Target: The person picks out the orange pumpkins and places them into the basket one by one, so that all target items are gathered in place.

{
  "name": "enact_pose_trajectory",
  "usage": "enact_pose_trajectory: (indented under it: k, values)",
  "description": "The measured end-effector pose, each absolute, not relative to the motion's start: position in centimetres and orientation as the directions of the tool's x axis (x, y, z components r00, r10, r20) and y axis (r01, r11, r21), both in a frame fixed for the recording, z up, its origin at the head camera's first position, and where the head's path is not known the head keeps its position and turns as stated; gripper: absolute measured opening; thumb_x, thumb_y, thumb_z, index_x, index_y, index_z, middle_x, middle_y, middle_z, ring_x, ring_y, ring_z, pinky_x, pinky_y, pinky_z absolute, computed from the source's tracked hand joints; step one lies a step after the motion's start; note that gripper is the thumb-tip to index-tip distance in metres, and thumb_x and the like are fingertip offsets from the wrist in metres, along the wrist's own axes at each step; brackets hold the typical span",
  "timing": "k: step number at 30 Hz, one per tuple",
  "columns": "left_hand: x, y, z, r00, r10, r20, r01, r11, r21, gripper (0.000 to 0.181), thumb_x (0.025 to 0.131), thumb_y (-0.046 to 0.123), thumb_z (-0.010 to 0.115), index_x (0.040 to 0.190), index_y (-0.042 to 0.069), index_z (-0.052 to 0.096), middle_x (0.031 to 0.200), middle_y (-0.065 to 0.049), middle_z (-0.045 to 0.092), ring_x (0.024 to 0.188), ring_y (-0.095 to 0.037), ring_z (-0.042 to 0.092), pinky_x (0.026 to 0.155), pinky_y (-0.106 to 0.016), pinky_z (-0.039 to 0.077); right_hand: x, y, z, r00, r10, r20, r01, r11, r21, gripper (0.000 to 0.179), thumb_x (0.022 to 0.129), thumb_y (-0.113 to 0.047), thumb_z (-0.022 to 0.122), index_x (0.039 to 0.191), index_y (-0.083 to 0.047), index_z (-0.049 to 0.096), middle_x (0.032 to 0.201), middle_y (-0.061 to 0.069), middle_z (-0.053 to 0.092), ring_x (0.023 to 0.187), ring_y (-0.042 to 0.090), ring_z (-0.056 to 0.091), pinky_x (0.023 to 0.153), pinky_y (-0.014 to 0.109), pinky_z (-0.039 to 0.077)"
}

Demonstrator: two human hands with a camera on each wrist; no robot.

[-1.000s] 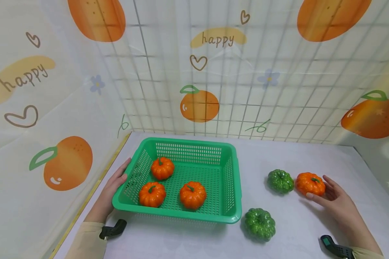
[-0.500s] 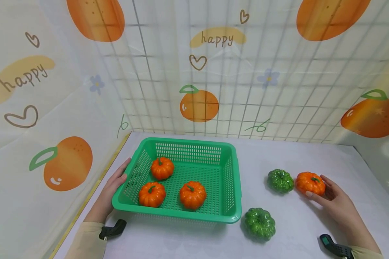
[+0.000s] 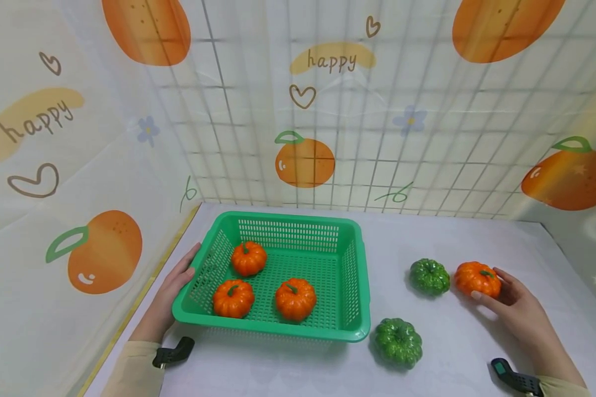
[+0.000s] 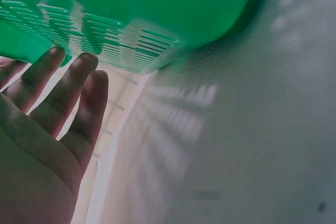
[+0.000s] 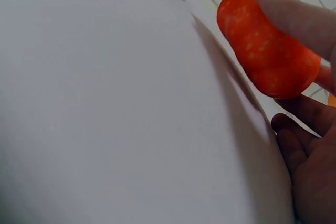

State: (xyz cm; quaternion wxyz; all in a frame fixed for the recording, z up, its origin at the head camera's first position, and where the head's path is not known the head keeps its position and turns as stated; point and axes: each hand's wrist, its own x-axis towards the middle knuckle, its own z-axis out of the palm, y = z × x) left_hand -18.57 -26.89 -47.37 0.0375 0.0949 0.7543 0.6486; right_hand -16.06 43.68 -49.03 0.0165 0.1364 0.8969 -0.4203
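Observation:
My right hand pinches an orange mini pumpkin between thumb and fingers, at the right of the table. In the right wrist view, the pumpkin is tilted on its side, with the thumb across it and curled fingers below. A small green pumpkin lies just left of it, and a larger green pumpkin is nearer the front. With fingers extended, my left hand rests along the left outer side of a green plastic basket. In the left wrist view its fingers reach up to the slotted wall.
Inside the basket sit three orange pumpkins, one at the back left, another at the front left and the third near the middle. A printed curtain hangs behind the white table.
The right hand and its orange pumpkin have shifted slightly right, and a narrow gap now shows between it and the small green pumpkin. The left hand and basket stay put.

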Motion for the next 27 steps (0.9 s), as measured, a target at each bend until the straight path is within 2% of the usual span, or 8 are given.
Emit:
enact_pose_trajectory:
  k: [10,17,20,22,24,27]
  values:
    - [-18.5,-27.0,-47.5,-0.979,0.19,0.067,0.097,0.154,0.983,0.053,0.108,0.036,0.035,0.158,0.035,0.021,0.164,0.009,0.012,0.147,-0.024,0.009,0.11,-0.056,0.02,-15.8,43.4,-47.6,-0.95,0.28,-0.135,0.285,0.61,-0.74,0.113,0.083,-0.064,0.067,0.159,-0.009,0.005,0.155,0.036,0.016,0.129,0.058,0.033,0.094,0.068,0.035]
    - [-18.8,-26.9,-47.7,-0.979,0.191,0.076,0.102,0.126,0.987,0.055,0.107,0.036,0.036,0.159,0.031,0.02,0.164,0.007,0.011,0.148,-0.026,0.006,0.11,-0.065,0.013,-15.9,42.4,-46.1,-0.961,0.255,-0.106,0.243,0.601,-0.762,0.11,0.085,-0.06,0.067,0.159,-0.007,0.005,0.156,0.033,0.015,0.128,0.057,0.035,0.091,0.064,0.038]
    - [-18.8,-26.9,-47.7,-0.979,0.19,0.08,0.106,0.135,0.985,0.054,0.107,0.035,0.035,0.159,0.031,0.02,0.164,0.008,0.011,0.147,-0.025,0.007,0.109,-0.064,0.014,-16.1,41.9,-45.5,-0.967,0.237,-0.095,0.224,0.606,-0.763,0.111,0.084,-0.06,0.068,0.159,-0.007,0.005,0.156,0.032,0.016,0.128,0.056,0.037,0.085,0.053,0.05]
    - [-18.7,-27.0,-47.7,-0.979,0.188,0.079,0.106,0.143,0.984,0.053,0.107,0.036,0.035,0.159,0.033,0.021,0.164,0.009,0.012,0.147,-0.024,0.008,0.11,-0.062,0.015,-16.3,41.6,-45.2,-0.971,0.223,-0.081,0.202,0.6,-0.774,0.11,0.085,-0.058,0.069,0.159,-0.007,0.006,0.157,0.032,0.016,0.127,0.055,0.037,0.077,0.04,0.056]
    - [-18.6,-26.9,-47.7,-0.979,0.187,0.078,0.108,0.151,0.983,0.053,0.107,0.036,0.034,0.158,0.033,0.021,0.164,0.01,0.012,0.147,-0.024,0.009,0.109,-0.061,0.017,-16.4,41.3,-44.9,-0.975,0.211,-0.061,0.179,0.598,-0.781,0.109,0.085,-0.055,0.07,0.159,-0.006,0.006,0.156,0.032,0.017,0.126,0.055,0.038,0.068,0.027,0.056]
    - [-18.5,-26.9,-47.6,-0.979,0.189,0.078,0.107,0.151,0.983,0.053,0.107,0.036,0.034,0.158,0.034,0.021,0.163,0.011,0.012,0.147,-0.023,0.009,0.11,-0.059,0.018,-16.6,40.9,-44.4,-0.981,0.193,-0.034,0.146,0.603,-0.784,0.107,0.086,-0.052,0.071,0.159,-0.006,0.008,0.156,0.032,0.017,0.125,0.053,0.039,0.064,0.019,0.054]
